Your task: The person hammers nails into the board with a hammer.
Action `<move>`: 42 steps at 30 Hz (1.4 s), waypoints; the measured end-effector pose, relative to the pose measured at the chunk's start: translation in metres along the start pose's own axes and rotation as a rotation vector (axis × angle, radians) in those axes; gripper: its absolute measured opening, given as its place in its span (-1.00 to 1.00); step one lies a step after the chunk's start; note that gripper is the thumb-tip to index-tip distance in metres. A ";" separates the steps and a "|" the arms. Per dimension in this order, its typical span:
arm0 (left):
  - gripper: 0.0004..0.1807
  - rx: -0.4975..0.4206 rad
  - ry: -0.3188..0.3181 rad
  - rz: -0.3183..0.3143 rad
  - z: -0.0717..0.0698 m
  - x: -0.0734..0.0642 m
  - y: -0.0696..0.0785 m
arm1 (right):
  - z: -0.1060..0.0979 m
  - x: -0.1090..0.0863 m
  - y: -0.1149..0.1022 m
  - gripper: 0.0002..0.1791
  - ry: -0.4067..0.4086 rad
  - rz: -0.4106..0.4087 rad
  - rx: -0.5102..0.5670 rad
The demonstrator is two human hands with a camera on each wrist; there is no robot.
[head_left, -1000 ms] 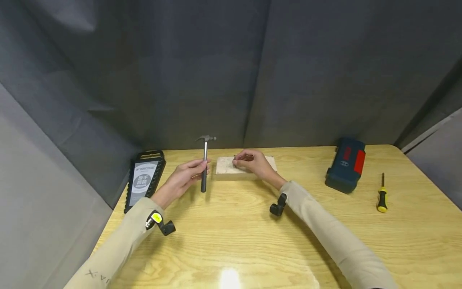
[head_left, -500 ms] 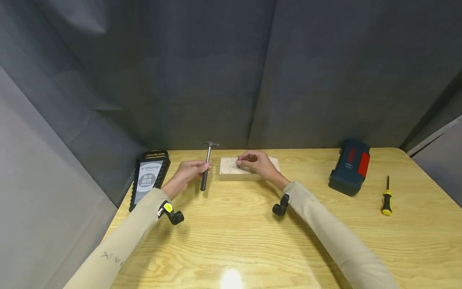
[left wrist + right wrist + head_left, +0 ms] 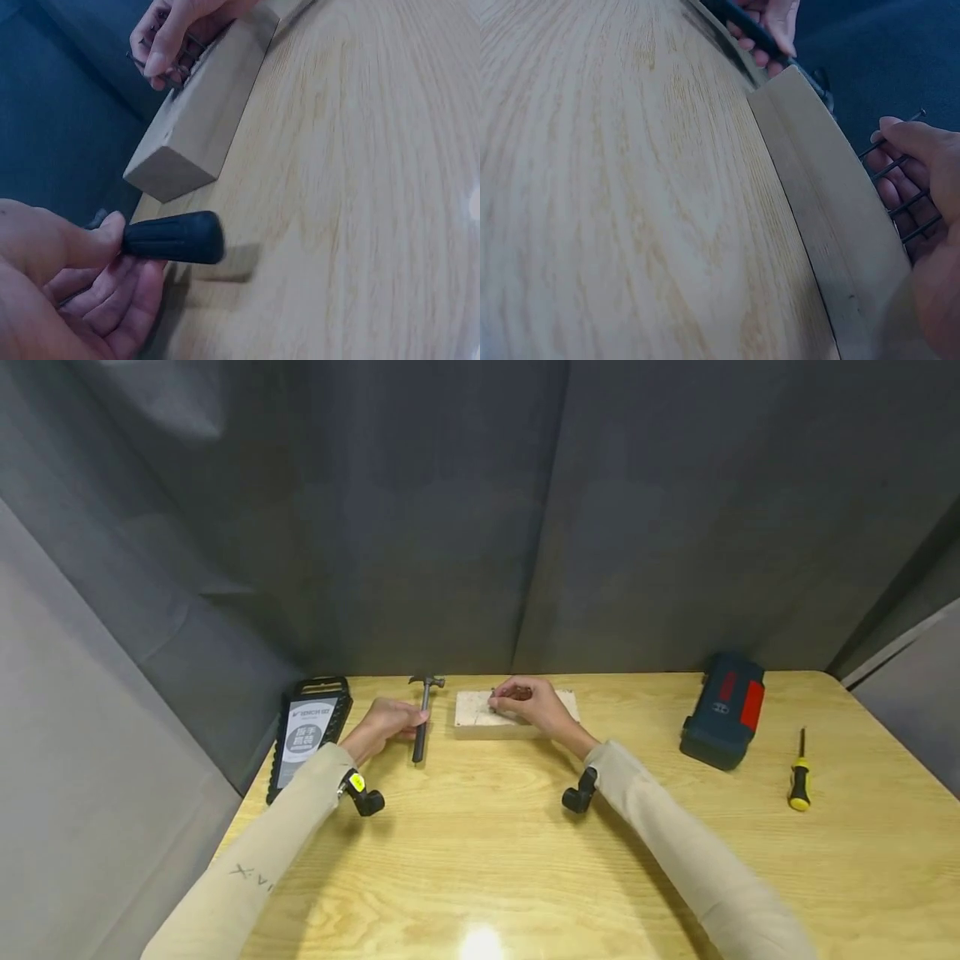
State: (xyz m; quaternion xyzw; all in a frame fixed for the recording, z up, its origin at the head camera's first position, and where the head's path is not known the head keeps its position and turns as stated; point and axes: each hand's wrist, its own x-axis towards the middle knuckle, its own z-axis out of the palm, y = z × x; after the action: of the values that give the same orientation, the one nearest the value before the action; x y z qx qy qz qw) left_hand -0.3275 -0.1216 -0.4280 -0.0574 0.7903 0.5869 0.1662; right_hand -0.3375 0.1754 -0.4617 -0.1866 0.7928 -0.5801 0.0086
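In the head view my left hand (image 3: 388, 720) pinches the black handle of a claw hammer (image 3: 421, 735) between thumb and fingers. The handle end stands a little above the table, its shadow apart from it in the left wrist view. To the right, a pale wooden block (image 3: 487, 732) lies on the table. Over its top face my right hand (image 3: 534, 703) pinches a nail (image 3: 871, 149) between thumb and index finger. Several more nails (image 3: 909, 202) show beside the curled fingers in the right wrist view; whether they stand in the block or are held, I cannot tell.
A black wrench-set case (image 3: 307, 735) lies left of the left hand. At the right are a dark blue and red tool case (image 3: 720, 710) and a yellow-black screwdriver (image 3: 800, 781). A grey curtain (image 3: 420, 527) hangs behind the wooden table (image 3: 480, 843).
My left hand has lowered the hammer toward the table, left of the block. The right hand stays over the block with its nail. The head view has shifted slightly.
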 end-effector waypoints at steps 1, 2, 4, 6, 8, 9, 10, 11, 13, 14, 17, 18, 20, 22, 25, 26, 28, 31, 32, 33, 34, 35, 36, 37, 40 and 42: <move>-0.64 0.001 -0.001 -0.008 0.000 0.001 -0.001 | 0.001 -0.001 0.000 -0.79 0.000 -0.005 0.003; -0.64 0.002 0.000 -0.015 0.001 0.001 -0.003 | 0.002 -0.002 -0.001 -0.80 0.001 -0.006 0.004; -0.64 0.006 -0.009 -0.021 0.001 0.002 -0.005 | 0.003 -0.003 -0.002 -0.81 0.003 -0.006 0.003; -0.64 -0.003 -0.021 -0.025 0.001 0.003 -0.008 | 0.003 -0.004 -0.003 -0.80 0.001 -0.005 0.006; -0.64 -0.001 -0.036 -0.023 0.001 0.003 -0.009 | 0.004 -0.004 -0.003 -0.79 -0.002 -0.003 0.003; -0.64 0.013 -0.038 -0.018 0.001 0.003 -0.009 | 0.004 -0.004 -0.003 -0.78 -0.003 -0.002 0.002; -0.64 0.031 -0.036 -0.005 0.000 0.002 -0.008 | 0.004 -0.004 -0.003 -0.77 -0.004 0.000 0.001; -0.64 0.057 -0.029 0.011 0.000 0.001 -0.007 | 0.004 -0.004 -0.003 -0.76 -0.003 0.002 -0.001; -0.67 0.139 -0.011 0.061 -0.001 -0.002 -0.005 | 0.004 -0.004 -0.005 -0.77 0.002 0.007 -0.002; -0.68 0.186 -0.002 0.092 -0.001 -0.003 -0.003 | 0.004 -0.004 -0.005 -0.77 0.004 0.008 -0.001; -0.72 0.300 0.019 0.152 -0.001 -0.008 0.001 | 0.005 -0.004 -0.008 -0.80 0.007 0.006 0.004; -0.73 0.324 0.019 0.156 -0.001 -0.009 0.001 | 0.005 -0.004 -0.009 -0.80 0.005 0.006 0.008; -0.75 0.349 0.018 0.154 -0.001 -0.011 0.001 | 0.006 -0.005 -0.009 -0.81 -0.002 0.004 0.014; -0.77 0.353 0.019 0.144 -0.001 -0.012 0.000 | 0.008 -0.004 -0.010 -0.81 -0.008 0.005 0.020; -0.80 0.340 0.023 0.143 -0.001 -0.013 -0.002 | 0.009 -0.003 -0.009 -0.81 -0.003 0.009 0.021; -0.80 0.334 0.026 0.141 -0.002 -0.013 -0.003 | 0.009 -0.003 -0.010 -0.81 -0.002 0.010 0.022; -0.79 0.321 0.039 0.134 -0.002 -0.013 -0.005 | 0.009 -0.001 -0.010 -0.80 -0.002 0.009 0.019; -0.77 0.293 0.042 0.117 -0.002 -0.014 -0.007 | 0.007 -0.001 -0.012 -0.78 -0.021 0.018 0.017; -0.77 0.281 0.043 0.112 -0.001 -0.014 -0.007 | 0.005 -0.001 -0.014 -0.78 -0.035 0.027 0.015; -0.77 0.274 0.040 0.112 -0.001 -0.014 -0.007 | 0.002 -0.001 -0.015 -0.77 -0.051 0.038 0.011; -0.77 0.268 0.035 0.114 -0.001 -0.014 -0.006 | -0.001 0.000 -0.017 -0.77 -0.071 0.050 0.005; -0.77 0.268 0.029 0.117 0.000 -0.013 -0.005 | -0.006 0.001 -0.018 -0.77 -0.096 0.058 0.000; -0.77 0.275 0.020 0.121 0.000 -0.013 -0.004 | -0.011 0.003 -0.020 -0.76 -0.127 0.057 -0.007; -0.76 0.285 0.013 0.123 0.000 -0.013 -0.002 | -0.016 0.005 -0.022 -0.75 -0.158 0.062 -0.010; -0.70 0.352 0.009 0.124 0.000 -0.012 0.004 | -0.030 0.009 -0.032 -0.71 -0.240 0.058 -0.029; -0.63 0.442 0.030 0.144 -0.001 -0.012 0.008 | -0.038 0.008 -0.040 -0.69 -0.277 0.040 -0.061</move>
State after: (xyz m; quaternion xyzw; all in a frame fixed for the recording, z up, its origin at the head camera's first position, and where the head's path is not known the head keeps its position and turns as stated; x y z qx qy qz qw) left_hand -0.3189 -0.1211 -0.4168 0.0281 0.9041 0.4089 0.1207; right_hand -0.3419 0.1977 -0.4112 -0.2494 0.8047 -0.5244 0.1238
